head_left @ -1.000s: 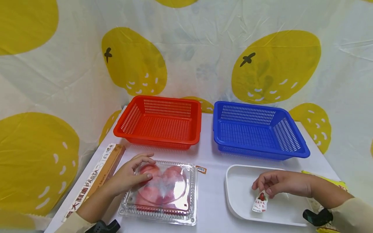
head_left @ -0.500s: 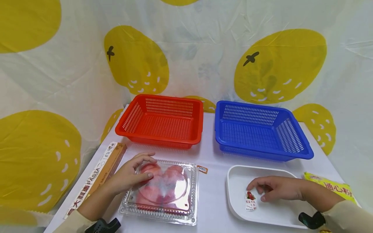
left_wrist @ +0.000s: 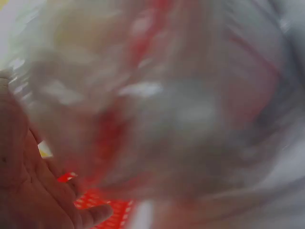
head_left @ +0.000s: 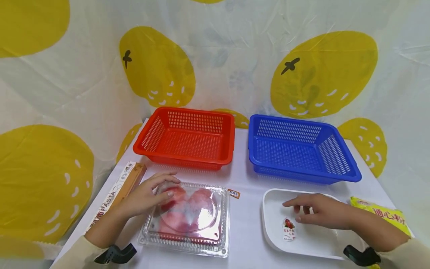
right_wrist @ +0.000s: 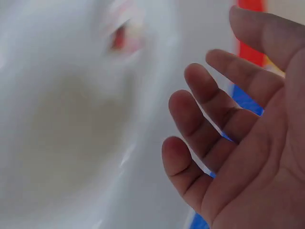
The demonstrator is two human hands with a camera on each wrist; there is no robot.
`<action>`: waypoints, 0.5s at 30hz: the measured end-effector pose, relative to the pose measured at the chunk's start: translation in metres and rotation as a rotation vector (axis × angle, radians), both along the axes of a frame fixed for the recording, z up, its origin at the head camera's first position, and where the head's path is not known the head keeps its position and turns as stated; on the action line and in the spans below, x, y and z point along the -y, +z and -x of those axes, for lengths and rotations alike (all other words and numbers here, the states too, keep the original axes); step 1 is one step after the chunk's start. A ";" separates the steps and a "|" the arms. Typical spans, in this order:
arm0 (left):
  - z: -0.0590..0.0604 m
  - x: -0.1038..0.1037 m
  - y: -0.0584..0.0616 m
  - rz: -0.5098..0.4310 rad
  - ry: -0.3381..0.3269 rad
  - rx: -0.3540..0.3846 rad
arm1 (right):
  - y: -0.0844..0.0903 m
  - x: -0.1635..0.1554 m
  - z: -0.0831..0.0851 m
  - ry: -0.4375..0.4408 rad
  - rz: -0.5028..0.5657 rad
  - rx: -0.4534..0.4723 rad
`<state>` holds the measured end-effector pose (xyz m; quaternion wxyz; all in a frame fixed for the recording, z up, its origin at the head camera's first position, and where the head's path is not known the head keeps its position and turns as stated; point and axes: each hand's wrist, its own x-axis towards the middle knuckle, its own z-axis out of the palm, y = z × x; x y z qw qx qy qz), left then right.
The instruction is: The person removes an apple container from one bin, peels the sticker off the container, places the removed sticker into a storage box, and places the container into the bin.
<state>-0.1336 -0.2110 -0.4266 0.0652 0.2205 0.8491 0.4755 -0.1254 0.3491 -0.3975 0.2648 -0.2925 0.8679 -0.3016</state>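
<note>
far out at 9 o'clock, a pasta box (head_left: 115,195) flat along the table (head_left: 245,179) edge. next, left hand (head_left: 147,194) curled over the clear clamshell of red fruit (head_left: 188,218), thumb on the lid, fingers at the 10 o'clock corner; likely to flex and pop open if squeezed, or slide on the smooth table. up at 12 o'clock, red basket (head_left: 186,136) and blue basket (head_left: 299,147), well apart from both hands. toward 3 o'clock, right hand (head_left: 319,211) spread loose, gripping nothing, above the white tray (head_left: 268,224); small sachet (head_left: 289,228) lying free in the tray at the hand's 8 o'clock, easily flicked out by a careless sweep. yellow packet (head_left: 381,213) at far 3 o'clock, near enough to the sleeve to be nudged off.
</note>
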 end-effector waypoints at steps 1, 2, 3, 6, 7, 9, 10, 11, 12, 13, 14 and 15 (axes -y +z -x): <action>0.003 0.004 0.004 0.006 -0.007 -0.032 | 0.004 0.006 -0.002 -0.012 0.029 -0.018; 0.006 0.007 0.008 0.004 -0.015 -0.065 | 0.008 0.013 -0.004 -0.031 0.065 -0.030; 0.010 0.010 0.013 0.002 -0.016 -0.087 | 0.012 0.021 -0.006 -0.054 0.102 -0.043; 0.018 0.021 0.029 -0.019 0.003 -0.099 | 0.019 0.052 -0.019 -0.156 0.210 -0.078; 0.020 0.025 0.033 -0.047 0.013 -0.087 | 0.021 0.064 -0.024 -0.203 0.250 -0.061; 0.025 0.032 0.042 -0.097 0.051 -0.069 | 0.020 0.089 -0.034 -0.281 0.363 -0.002; 0.027 0.036 0.045 -0.116 0.077 -0.072 | 0.020 0.102 -0.040 -0.311 0.415 0.036; 0.030 0.039 0.049 -0.137 0.103 -0.074 | 0.018 0.115 -0.045 -0.348 0.458 0.080; 0.034 0.042 0.052 -0.149 0.133 -0.082 | 0.017 0.128 -0.050 -0.379 0.501 0.122; 0.037 0.046 0.054 -0.167 0.161 -0.091 | 0.014 0.141 -0.054 -0.413 0.523 0.140; 0.042 0.049 0.056 -0.170 0.200 -0.103 | 0.010 0.154 -0.058 -0.450 0.529 0.139; 0.046 0.052 0.057 -0.172 0.240 -0.105 | 0.005 0.166 -0.061 -0.492 0.523 0.133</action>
